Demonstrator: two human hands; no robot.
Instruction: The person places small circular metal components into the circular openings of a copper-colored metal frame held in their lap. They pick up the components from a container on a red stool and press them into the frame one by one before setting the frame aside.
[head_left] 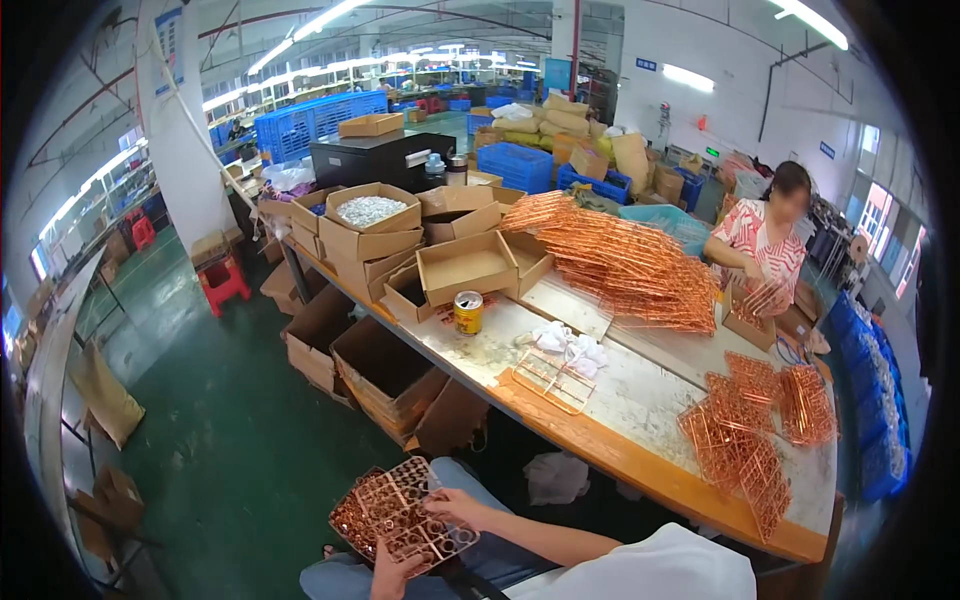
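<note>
On my lap lies a box of small copper-coloured parts (352, 518), with a pale grid rack (405, 483) of many square cells over it. My left hand (394, 572) grips the rack's near edge, thumb on top. My right hand (456, 508) is over the rack's right half, its fingers drawn together at the cells; whatever they hold is too small to make out. Several copper rings or bits sit in the rack around the fingers.
To the right runs a long worktable (640, 410) with a yellow can (468, 313), white cloth (570, 350), a wire rack (552, 382), piled copper racks (630, 260) and cardboard boxes (467, 267). A co-worker (760, 235) handles a box across it. Open cartons (385, 365) stand below.
</note>
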